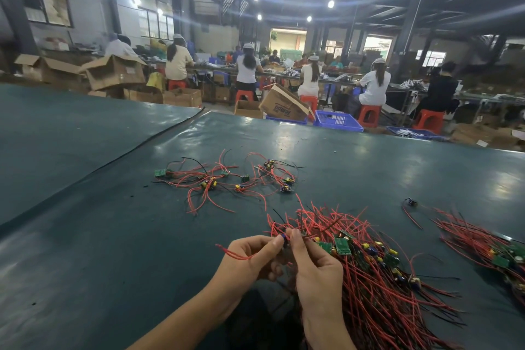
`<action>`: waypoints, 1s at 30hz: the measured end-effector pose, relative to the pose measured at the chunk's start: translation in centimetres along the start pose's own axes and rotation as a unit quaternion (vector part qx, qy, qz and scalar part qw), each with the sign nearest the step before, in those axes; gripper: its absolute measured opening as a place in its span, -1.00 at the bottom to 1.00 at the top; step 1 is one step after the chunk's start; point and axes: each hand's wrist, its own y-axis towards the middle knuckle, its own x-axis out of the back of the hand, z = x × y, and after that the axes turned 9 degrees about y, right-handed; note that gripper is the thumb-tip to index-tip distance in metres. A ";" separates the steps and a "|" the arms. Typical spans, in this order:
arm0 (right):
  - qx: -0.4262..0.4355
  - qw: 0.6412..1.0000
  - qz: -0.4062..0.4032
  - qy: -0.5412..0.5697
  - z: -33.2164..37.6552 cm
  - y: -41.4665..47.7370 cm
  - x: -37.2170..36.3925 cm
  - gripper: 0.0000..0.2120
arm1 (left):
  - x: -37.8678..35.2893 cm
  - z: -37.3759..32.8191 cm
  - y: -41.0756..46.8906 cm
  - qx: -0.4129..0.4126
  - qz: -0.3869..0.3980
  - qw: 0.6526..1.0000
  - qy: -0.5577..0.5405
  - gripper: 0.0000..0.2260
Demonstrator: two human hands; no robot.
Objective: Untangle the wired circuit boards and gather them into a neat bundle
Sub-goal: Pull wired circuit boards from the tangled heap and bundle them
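Observation:
Both hands meet low in the middle of the view over the dark green table [85, 236]. My left hand [250, 261] pinches a small circuit board [282, 239] with a blue part, and its red wires trail out to the left. My right hand [315, 264] pinches the same board from the right, fingers curled. Just right of the hands lies a big bundle [377, 273] of green boards with red and black wires. Farther back, several loose tangled boards [227, 179] are scattered on the table.
A second bundle of wired boards [488, 247] lies at the right edge, with a single loose board [411, 202] behind it. A black seam [119, 159] crosses the table on the left. Beyond the far edge stand cardboard boxes, blue crates [338, 121] and seated workers.

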 end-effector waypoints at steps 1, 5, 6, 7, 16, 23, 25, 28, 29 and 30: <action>-0.002 1.000 -0.001 -0.005 0.0 0.0 0.0 -0.85 | -0.1 0.1 0.0 0.000 0.001 1.000 0.001 -0.81; -0.013 0.999 -0.040 0.013 0.0 0.4 0.0 -0.81 | -0.2 0.0 0.1 -0.004 -0.031 0.999 -0.018 -0.84; -0.016 0.998 -0.051 0.033 0.4 0.5 0.2 -0.80 | -0.2 -0.1 0.1 -0.008 -0.032 0.999 -0.021 -0.85; -0.015 0.996 -0.060 0.058 0.8 0.6 0.3 -0.80 | -0.1 -0.2 0.1 -0.012 -0.030 0.999 -0.022 -0.86; 0.058 0.984 -0.075 0.154 2.9 1.7 2.1 -0.76 | 2.0 -1.9 0.4 -0.032 -0.024 0.998 -0.041 -0.85; 0.099 0.995 0.033 0.008 0.1 -0.1 -0.3 -0.81 | 1.8 -1.2 0.5 -0.039 -0.006 0.997 -0.061 -0.84; 0.116 0.990 0.060 -0.049 -0.7 -0.5 -0.7 -0.81 | 1.5 -1.0 0.4 -0.035 0.015 0.998 -0.040 -0.86; 0.081 0.996 0.033 -0.027 -0.8 -0.5 -0.8 -0.74 | 1.2 -0.9 0.2 -0.023 0.030 0.999 -0.018 -0.89; 0.064 0.998 0.011 -0.005 -0.5 -0.3 -0.6 -0.75 | 1.3 -1.0 0.2 -0.019 0.028 0.999 -0.018 -0.89; 0.051 0.998 -0.016 0.021 0.0 -0.1 -0.4 -0.76 | 1.4 -1.1 0.2 -0.017 0.024 0.999 -0.020 -0.88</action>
